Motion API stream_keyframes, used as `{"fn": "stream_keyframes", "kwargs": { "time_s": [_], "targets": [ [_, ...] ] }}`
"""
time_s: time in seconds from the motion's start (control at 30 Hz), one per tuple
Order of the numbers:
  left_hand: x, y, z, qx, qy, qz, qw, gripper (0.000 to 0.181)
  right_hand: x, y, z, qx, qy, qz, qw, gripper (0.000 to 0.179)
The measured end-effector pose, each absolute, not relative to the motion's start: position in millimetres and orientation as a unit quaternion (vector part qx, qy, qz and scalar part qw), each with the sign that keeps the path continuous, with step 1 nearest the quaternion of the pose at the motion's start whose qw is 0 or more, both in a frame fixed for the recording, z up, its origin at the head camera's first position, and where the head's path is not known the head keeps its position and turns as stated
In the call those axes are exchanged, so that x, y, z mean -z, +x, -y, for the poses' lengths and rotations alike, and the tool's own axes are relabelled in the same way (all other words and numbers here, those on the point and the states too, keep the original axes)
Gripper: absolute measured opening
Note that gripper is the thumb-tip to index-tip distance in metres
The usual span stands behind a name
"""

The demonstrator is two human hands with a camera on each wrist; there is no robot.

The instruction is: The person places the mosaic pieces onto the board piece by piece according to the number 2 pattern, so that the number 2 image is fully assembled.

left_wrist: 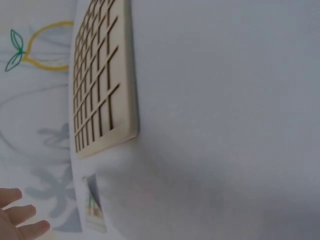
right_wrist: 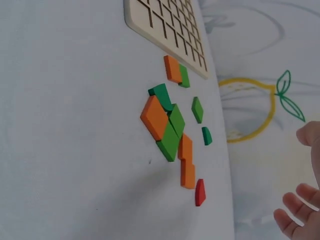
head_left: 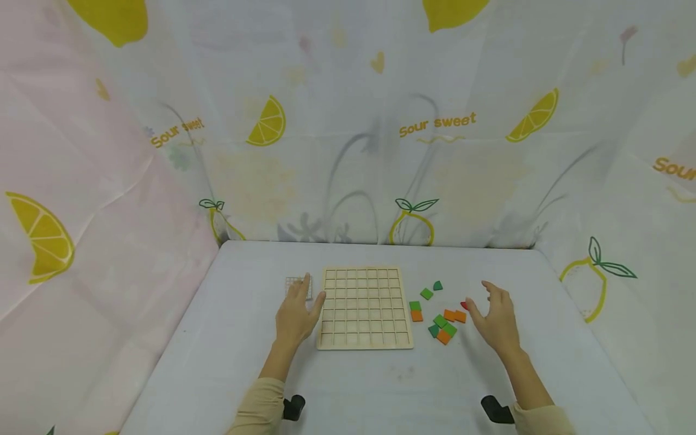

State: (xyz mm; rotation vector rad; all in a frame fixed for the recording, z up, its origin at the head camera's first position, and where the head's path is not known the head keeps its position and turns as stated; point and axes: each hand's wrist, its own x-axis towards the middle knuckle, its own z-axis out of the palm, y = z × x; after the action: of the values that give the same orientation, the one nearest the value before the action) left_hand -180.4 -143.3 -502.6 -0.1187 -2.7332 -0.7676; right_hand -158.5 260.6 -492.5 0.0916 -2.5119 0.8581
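A pale wooden grid board lies flat on the white table. My left hand is raised at its left side, fingers spread, in front of a small card with a printed grid. To the board's right lie several loose pieces, among them a green square, an orange square and a dark green curved piece. Over the table right of them hovers my right hand, fingers loosely bent and holding nothing. A red piece lies nearest to it, partly hidden by the thumb in the head view.
A patterned cloth with lemon prints hangs behind the white table and at both sides. Black straps or mounts show near both wrists, beside the beige sleeves.
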Motion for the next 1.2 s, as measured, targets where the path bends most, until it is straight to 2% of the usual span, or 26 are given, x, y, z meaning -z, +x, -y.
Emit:
{"fn": "stream_keyframes", "kwargs": {
  "time_s": [0.13, 0.3, 0.53, 0.6, 0.73, 0.83, 1.0, 1.2],
  "targets": [
    [523, -185, 135, 0.29, -0.062, 0.936, 0.192, 0.059, 503, -158, -258, -0.317, 0.041, 0.919, 0.228, 0.052],
    [540, -190, 129, 0.315, -0.058, 0.923, 0.211, 0.054, 514, -159, -252, -0.335, 0.05, 0.918, 0.205, 0.05],
    [559, -199, 129, 0.32, -0.063, 0.909, 0.26, 0.037, 529, -158, -243, -0.349, 0.054, 0.92, 0.169, 0.048],
    [564, -202, 131, 0.34, -0.065, 0.906, 0.243, 0.036, 534, -157, -241, -0.35, 0.052, 0.922, 0.159, 0.045],
    [575, -204, 135, 0.389, -0.059, 0.904, 0.17, 0.045, 544, -154, -236, -0.344, 0.043, 0.929, 0.129, 0.039],
    [586, -203, 136, 0.387, -0.072, 0.906, 0.153, 0.051, 551, -153, -232, -0.343, 0.038, 0.932, 0.112, 0.036],
    [590, -203, 138, 0.326, -0.113, 0.927, 0.149, 0.048, 561, -150, -225, -0.34, 0.034, 0.935, 0.097, 0.038],
    [601, -201, 142, 0.258, -0.174, 0.92, 0.239, 0.045, 570, -149, -216, -0.33, 0.022, 0.937, 0.11, 0.034]
  ]
}}
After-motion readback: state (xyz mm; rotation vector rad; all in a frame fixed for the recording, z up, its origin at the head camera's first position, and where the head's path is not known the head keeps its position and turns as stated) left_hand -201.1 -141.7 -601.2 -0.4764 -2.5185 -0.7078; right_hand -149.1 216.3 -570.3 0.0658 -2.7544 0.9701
